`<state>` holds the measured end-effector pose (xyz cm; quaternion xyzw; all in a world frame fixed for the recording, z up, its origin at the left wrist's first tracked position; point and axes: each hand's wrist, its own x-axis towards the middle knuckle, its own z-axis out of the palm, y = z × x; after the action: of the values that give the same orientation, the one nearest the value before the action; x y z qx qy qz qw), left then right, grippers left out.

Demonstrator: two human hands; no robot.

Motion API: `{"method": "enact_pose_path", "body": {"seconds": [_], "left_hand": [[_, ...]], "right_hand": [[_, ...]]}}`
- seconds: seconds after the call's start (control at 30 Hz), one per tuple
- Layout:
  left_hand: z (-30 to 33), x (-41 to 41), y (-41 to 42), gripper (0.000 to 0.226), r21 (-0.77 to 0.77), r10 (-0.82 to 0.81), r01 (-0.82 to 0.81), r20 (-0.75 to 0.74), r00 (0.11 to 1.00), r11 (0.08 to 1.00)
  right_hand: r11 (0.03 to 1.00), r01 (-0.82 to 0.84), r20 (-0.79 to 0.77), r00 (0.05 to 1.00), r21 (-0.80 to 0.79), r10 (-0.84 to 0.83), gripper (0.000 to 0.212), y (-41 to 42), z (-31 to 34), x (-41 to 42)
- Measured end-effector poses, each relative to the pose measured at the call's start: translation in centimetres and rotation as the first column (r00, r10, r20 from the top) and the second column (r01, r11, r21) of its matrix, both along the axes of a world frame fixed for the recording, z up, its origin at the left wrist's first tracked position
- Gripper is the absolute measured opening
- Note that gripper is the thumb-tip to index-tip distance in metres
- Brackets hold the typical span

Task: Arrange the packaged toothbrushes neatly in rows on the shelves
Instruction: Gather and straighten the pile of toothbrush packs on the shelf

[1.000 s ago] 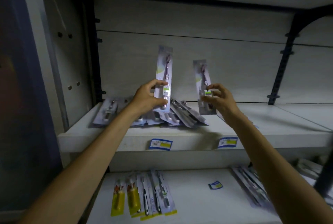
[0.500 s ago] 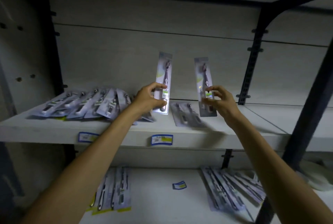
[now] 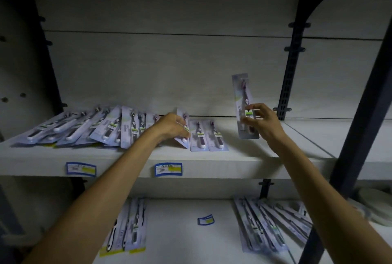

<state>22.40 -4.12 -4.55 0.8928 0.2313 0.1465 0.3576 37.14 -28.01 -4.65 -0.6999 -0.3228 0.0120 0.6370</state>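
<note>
My left hand [image 3: 170, 127] grips a packaged toothbrush [image 3: 184, 129] and holds it low and tilted on the middle shelf [image 3: 250, 157], just left of two packs [image 3: 209, 135] lying flat side by side. My right hand [image 3: 262, 122] pinches another packaged toothbrush [image 3: 244, 98] upright above the shelf, right of those two packs. A slanted, overlapping row of packs [image 3: 84, 128] fills the shelf's left part.
Blue price labels [image 3: 168, 169] sit on the shelf's front edge. The lower shelf [image 3: 186, 242] holds packs at left [image 3: 129, 227] and a fanned pile at right [image 3: 273, 225]. A dark upright post [image 3: 360, 115] stands at the right.
My left hand has lowered its pack from upright down onto the shelf beside the two flat packs. My right hand has shifted right with its pack still upright. The view moved closer.
</note>
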Motion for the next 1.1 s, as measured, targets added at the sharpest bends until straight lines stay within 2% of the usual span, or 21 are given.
{"method": "enact_pose_path", "body": {"seconds": [0.13,0.37,0.5,0.6,0.67,0.73,0.8,0.87,1.1], "left_hand": [[0.1,0.0,0.4,0.052,0.069,0.011,-0.007,-0.065,0.998,0.998],[0.7,-0.6,0.2,0.053,0.167,-0.058,0.089,-0.179,0.982,0.982],[1.4,-0.8,-0.1,0.052,0.278,-0.044,0.077,-0.122,0.992,0.958],[2.5,-0.8,-0.3,0.058,0.333,-0.09,0.107,-0.066,0.994,0.937],[3.1,-0.9,-0.4,0.062,0.407,-0.092,0.133,-0.117,0.989,0.904],[3.5,-0.9,-0.4,0.068,0.485,-0.061,0.174,-0.238,0.969,0.857],[3.6,-0.8,-0.5,0.072,0.485,-0.039,0.216,-0.348,0.937,0.847],[3.6,-0.7,-0.5,0.072,0.47,-0.033,0.233,-0.395,0.918,0.852],[3.5,-0.5,-0.7,0.069,0.472,-0.034,0.23,-0.387,0.922,0.851]], "right_hand": [[1.0,-0.005,0.018,1.0,-0.022,0.005,0.035,0.3,0.2,0.0],[0.999,-0.008,0.026,1.0,-0.042,0.009,0.033,0.5,0.7,0.1],[0.997,0.011,0.01,1.0,-0.078,-0.011,0.034,0.7,0.9,0.2],[0.994,0.009,-0.016,1.0,-0.113,-0.011,0.034,1.0,1.0,0.3],[0.987,0.0,-0.038,0.999,-0.161,-0.006,0.033,1.1,1.0,0.3],[0.976,-0.01,-0.062,0.998,-0.218,-0.004,0.032,1.3,0.7,0.3],[0.963,-0.014,-0.062,0.998,-0.27,-0.003,0.028,1.3,0.3,0.0],[0.948,-0.01,-0.053,0.999,-0.317,-0.007,0.024,1.6,0.1,-0.1],[0.9,0.017,-0.006,1.0,-0.435,-0.022,0.023,3.0,-0.9,0.1]]}}
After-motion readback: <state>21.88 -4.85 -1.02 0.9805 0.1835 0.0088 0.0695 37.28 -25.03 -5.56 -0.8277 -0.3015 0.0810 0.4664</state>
